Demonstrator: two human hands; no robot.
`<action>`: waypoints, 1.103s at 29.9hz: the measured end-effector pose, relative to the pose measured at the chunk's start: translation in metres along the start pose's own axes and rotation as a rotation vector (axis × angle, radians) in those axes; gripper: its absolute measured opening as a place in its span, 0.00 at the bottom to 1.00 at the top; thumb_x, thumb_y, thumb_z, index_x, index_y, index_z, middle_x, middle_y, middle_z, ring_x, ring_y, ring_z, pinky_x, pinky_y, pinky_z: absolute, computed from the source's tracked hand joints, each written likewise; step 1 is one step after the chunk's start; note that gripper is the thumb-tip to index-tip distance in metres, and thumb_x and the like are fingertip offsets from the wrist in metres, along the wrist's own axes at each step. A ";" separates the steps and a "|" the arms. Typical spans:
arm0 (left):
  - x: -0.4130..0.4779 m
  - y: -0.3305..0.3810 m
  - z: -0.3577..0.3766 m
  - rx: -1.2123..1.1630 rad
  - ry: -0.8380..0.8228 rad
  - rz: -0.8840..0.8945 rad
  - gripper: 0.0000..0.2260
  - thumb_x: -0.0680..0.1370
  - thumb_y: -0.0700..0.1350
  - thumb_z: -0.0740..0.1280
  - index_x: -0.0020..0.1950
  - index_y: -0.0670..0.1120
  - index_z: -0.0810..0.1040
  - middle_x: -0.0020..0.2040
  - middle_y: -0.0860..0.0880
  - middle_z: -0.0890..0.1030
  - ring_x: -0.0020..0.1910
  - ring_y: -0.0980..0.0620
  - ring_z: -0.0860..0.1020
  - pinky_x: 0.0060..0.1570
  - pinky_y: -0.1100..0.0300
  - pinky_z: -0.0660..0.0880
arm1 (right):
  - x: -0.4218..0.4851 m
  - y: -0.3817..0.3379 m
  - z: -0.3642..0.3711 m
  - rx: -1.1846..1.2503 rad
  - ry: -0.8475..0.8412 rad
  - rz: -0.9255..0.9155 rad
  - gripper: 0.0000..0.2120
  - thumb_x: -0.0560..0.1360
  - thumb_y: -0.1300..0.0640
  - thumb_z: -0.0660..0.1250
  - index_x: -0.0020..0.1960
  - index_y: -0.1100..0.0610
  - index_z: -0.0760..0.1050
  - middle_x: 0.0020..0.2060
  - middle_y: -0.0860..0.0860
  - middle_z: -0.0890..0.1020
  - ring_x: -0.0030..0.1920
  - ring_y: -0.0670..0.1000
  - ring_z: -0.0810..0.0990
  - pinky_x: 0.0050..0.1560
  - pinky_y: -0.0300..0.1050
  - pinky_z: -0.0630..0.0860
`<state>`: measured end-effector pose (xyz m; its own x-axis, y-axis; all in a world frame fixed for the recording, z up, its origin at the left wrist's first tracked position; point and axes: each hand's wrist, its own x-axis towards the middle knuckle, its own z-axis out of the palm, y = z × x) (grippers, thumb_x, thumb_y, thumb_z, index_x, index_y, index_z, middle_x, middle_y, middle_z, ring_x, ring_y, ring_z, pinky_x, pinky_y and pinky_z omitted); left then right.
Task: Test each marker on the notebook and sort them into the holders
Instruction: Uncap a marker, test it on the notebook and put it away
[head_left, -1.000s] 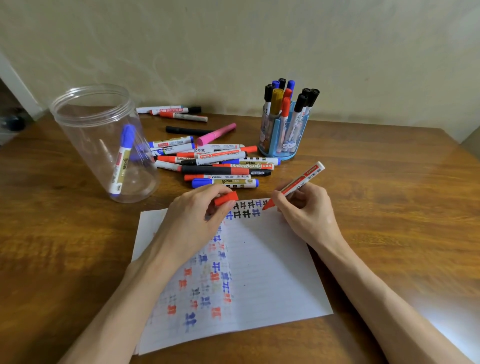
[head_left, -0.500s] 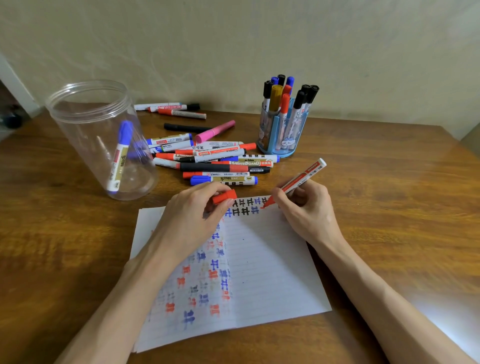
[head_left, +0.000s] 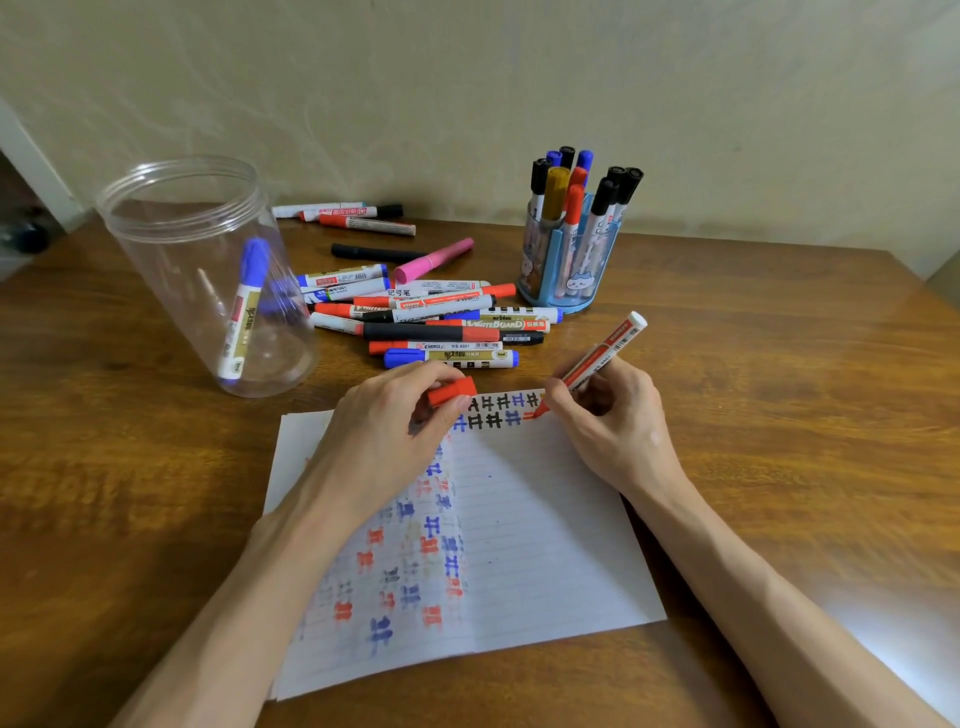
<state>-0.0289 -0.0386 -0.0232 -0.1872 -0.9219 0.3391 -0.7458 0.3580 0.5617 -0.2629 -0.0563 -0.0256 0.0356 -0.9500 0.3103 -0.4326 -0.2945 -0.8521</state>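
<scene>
Nearest: white lined notebook page (head_left: 545, 545) on brown wooden table (head_left: 779, 415), crowded with red, blue and black test marks.
At page top: left hand (head_left: 384, 436) resting on paper, pinching red plastic cap (head_left: 452, 391).
Right hand (head_left: 618, 421) gripping uncapped red-and-white marker (head_left: 602, 358), red tip touching page beside last mark.
Beyond: pile of capped loose markers (head_left: 431, 322), a dozen or more, likely untested.
Left: clear plastic jar (head_left: 208, 270) holding single blue-capped marker (head_left: 241, 312).
Far right: blue compartmented holder (head_left: 571, 260), packed.
Judged roughly half done.
</scene>
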 end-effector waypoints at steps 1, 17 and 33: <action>0.000 0.000 0.000 0.001 -0.001 0.000 0.10 0.81 0.54 0.68 0.62 0.54 0.79 0.53 0.62 0.80 0.47 0.64 0.78 0.43 0.70 0.75 | 0.001 0.001 0.000 0.024 0.007 0.003 0.06 0.78 0.62 0.71 0.43 0.55 0.80 0.33 0.39 0.83 0.31 0.41 0.77 0.35 0.32 0.72; 0.000 -0.001 0.000 0.006 0.005 0.015 0.10 0.81 0.53 0.68 0.61 0.54 0.79 0.51 0.63 0.79 0.46 0.67 0.77 0.43 0.68 0.75 | 0.001 0.000 0.001 0.030 -0.002 0.059 0.05 0.77 0.60 0.71 0.42 0.57 0.81 0.35 0.44 0.85 0.31 0.41 0.80 0.33 0.33 0.73; 0.000 0.001 0.002 -0.072 -0.006 0.058 0.12 0.79 0.51 0.71 0.62 0.53 0.80 0.56 0.58 0.80 0.53 0.60 0.80 0.48 0.61 0.82 | 0.001 -0.005 0.000 0.037 0.005 0.063 0.04 0.76 0.61 0.70 0.43 0.58 0.81 0.33 0.45 0.84 0.31 0.41 0.78 0.33 0.32 0.72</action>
<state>-0.0303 -0.0384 -0.0241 -0.2326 -0.9002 0.3682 -0.6859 0.4202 0.5941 -0.2604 -0.0558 -0.0215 0.0053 -0.9662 0.2578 -0.4002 -0.2383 -0.8849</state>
